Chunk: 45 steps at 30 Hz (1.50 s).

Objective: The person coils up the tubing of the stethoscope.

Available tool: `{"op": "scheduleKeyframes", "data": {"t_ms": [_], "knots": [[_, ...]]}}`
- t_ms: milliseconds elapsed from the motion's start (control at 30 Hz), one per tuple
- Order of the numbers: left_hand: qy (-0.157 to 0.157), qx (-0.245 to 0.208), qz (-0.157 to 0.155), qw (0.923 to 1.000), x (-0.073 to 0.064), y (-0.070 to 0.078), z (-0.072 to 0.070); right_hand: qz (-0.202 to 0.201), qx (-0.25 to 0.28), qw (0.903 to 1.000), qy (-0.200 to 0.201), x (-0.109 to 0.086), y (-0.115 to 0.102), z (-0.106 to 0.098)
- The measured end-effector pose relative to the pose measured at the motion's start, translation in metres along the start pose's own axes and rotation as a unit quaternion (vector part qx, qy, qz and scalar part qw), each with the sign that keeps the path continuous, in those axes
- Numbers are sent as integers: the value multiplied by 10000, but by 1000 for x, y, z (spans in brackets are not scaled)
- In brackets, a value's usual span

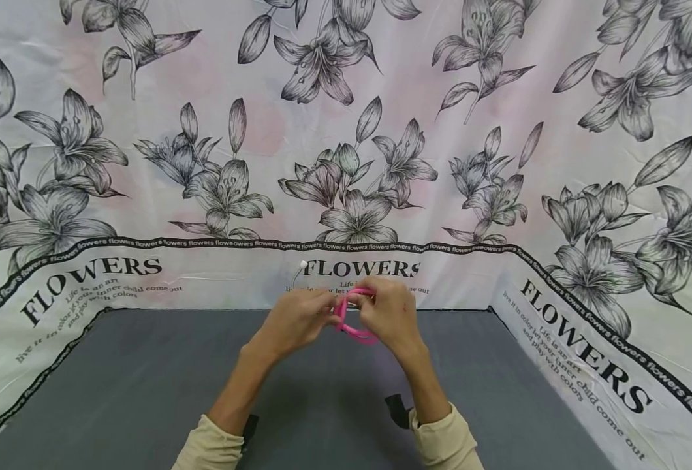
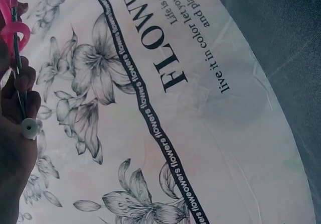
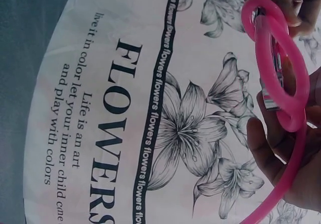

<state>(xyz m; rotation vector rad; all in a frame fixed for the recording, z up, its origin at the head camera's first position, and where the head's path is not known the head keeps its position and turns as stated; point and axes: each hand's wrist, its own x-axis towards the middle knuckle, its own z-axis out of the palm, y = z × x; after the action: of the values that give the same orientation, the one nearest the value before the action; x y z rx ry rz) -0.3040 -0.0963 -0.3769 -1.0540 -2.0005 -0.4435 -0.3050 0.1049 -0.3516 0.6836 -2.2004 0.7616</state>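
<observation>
Between left fingers (image 1: pixel 321 303) and right fingers (image 1: pixel 374 286), looped pink tube (image 3: pixel 302 83), right pinching it, left gripping metal rod (image 2: pixel 17 56)

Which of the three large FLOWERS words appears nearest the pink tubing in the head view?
The middle word, just above the pink tubing; the left word and right word appear farther.

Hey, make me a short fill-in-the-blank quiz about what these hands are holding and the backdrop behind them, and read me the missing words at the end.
1. In the head view, the glossy pink looped tube shows ____ the bare left hand and the bare right hand.
2. The slim silver metal rod in the left hand has a small round tip coloured ____.
3. The biggest black capitals on the white, line-drawn backdrop sheet spell ____.

Missing words: between; white; FLOWERS.
</observation>
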Motion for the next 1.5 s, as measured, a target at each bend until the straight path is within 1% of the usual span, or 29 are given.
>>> {"op": "scheduleKeyframes", "data": {"t_ms": [133,267,367,433,533,600,633,767,867,1033,1133,1167,1267,1333,1400,1500], "knots": [[-118,-141,-13,9998,0,1,-1,80,177,9998,-103,0,1,-3],[-275,-241,-131,9992,-1,3,-4,231,434,9986,-196,2,6,-6],[-364,-541,-253,9976,-3,2,-8,349,536,9978,-170,3,13,-9],[-362,-782,-257,9959,-3,2,-11,374,565,9976,-142,3,18,-10],[-251,-1076,-201,9937,-2,2,-12,335,704,9969,-131,4,24,-12],[-180,-1235,-219,9919,-1,2,-12,393,870,9953,-184,4,26,-13],[-153,-1318,-265,9908,-1,2,-13,433,970,9941,-208,4,27,-13],[-34,-1833,-542,9815,-2,3,-14,620,1305,9886,-425,3,29,-13],[147,-2154,-731,9737,-1,5,-14,571,1400,9869,-562,3,30,-11],[579,-2217,-963,9686,0,5,-15,452,1538,9843,-743,3,29,-7],[780,-2153,-1143,9667,0,3,-15,417,1668,9789,-1105,4,26,-3],[845,-2106,-1205,9664,0,2,-15,403,1743,9756,-1274,4,24,-2],[1055,-1892,-1435,9657,-1,1,-15,427,2040,9608,-1827,3,20,1],[1217,-1720,-1587,9646,-1,1,-15,411,2273,9499,-2103,3,17,3],[1393,-1525,-1749,9627,-2,0,-14,411,2510,9394,-2297,3,14,5],[1625,-1343,-1922,9584,-1,-1,-13,296,2716,9308,-2427,3,10,9]]}}
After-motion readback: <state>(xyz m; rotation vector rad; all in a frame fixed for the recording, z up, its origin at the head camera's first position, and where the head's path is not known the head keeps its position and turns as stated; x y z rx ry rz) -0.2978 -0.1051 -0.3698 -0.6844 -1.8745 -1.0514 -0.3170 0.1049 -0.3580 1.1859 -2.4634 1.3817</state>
